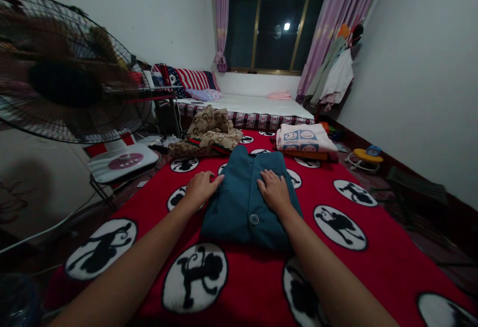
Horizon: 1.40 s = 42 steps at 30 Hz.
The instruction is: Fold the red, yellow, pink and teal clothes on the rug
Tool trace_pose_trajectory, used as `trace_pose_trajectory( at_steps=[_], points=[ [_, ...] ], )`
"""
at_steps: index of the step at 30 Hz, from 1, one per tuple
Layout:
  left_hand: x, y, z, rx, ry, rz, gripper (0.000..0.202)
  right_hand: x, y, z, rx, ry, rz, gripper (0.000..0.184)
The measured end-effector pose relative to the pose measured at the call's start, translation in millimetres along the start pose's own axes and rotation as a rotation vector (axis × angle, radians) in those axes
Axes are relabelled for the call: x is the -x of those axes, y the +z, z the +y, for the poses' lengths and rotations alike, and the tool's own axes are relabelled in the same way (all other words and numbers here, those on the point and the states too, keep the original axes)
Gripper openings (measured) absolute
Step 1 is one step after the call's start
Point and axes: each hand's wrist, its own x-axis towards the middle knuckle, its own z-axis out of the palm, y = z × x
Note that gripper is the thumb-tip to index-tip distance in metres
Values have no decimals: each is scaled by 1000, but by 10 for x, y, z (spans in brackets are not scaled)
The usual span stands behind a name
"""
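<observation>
A folded teal garment [244, 202] with a round button lies in the middle of a red blanket [373, 267] printed with black-and-white monkey circles. My left hand [200, 189] rests at the garment's left edge, fingers together and lying flat on the cloth. My right hand [274, 191] lies flat on top of the garment's right half, fingers stretched out. Neither hand holds anything.
A crumpled beige patterned garment [209, 135] lies beyond the teal one. A folded pink smiley-face cloth [304, 140] sits at the back right. A standing fan [63, 68] is close on the left. Behind are a bed [257, 105], a window and hanging clothes [336, 75].
</observation>
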Motion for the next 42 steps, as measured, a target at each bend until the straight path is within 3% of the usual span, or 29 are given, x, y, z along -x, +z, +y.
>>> trace_pose_trajectory(
  at_steps=[2,6,10,13,17,20,22,24,29,35,39,42],
  points=[
    [-17,2,38,13,66,-8,46,3,-2,5,10,-7,-1,45],
    [-44,65,288,28,350,52,42,6,6,2,60,-44,-60,49],
    [-186,235,613,-69,456,-126,46,8,42,-10,104,-40,-111,51],
    [-362,361,781,-142,423,-200,46,-53,-8,-32,123,-22,-130,48],
    [-546,391,859,-146,392,-151,44,-292,-225,-74,151,-1,-228,34],
    [-601,324,795,-134,315,-43,45,-466,-316,-77,139,64,-192,27],
    [-637,284,688,-78,211,23,47,-512,-274,-54,121,116,-130,29],
    [-705,275,552,114,66,45,48,-503,-171,-22,116,140,-95,30],
    [-934,368,318,586,-157,-17,39,-423,40,37,101,117,-23,21],
    [-921,334,436,894,-194,-124,46,-372,53,61,74,80,65,20],
    [-796,274,509,981,-170,-242,47,-359,74,63,71,77,96,20],
    [-739,308,522,904,-96,-301,48,-359,96,66,85,79,108,19]
  ],
)
